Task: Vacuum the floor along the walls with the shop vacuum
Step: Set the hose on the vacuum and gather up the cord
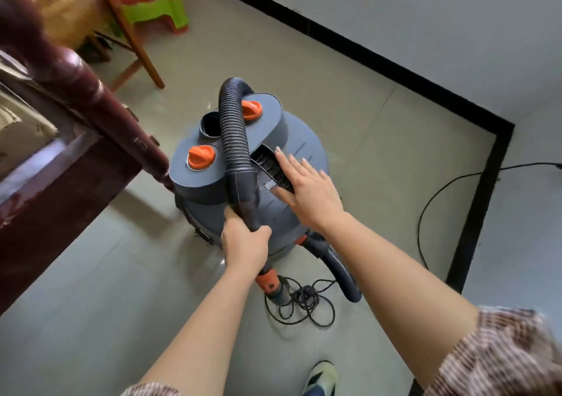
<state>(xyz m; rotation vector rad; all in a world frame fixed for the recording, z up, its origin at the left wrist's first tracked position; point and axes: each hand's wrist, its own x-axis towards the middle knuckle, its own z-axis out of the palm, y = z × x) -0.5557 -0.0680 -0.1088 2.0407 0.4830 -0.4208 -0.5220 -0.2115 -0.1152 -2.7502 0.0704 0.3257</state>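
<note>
A grey shop vacuum (292,143) with two orange knobs stands on the pale tiled floor in the middle of the view. Its black ribbed hose (231,121) arches over the lid from the far side and ends in a dark rigid tube. My left hand (244,243) grips that tube near the front of the drum. My right hand (307,187) lies flat with straight fingers on the lid, over the dark handle recess. A second length of hose (342,271) curves down from the drum's front inlet.
A black power cord (304,301) lies tangled on the floor below the drum; another cable (438,194) runs right toward the wall. Black baseboard (483,188) marks a wall corner at right. Dark wooden furniture (70,140) stands left; a wooden chair and coloured stools stand behind. My shoe (322,376) is below.
</note>
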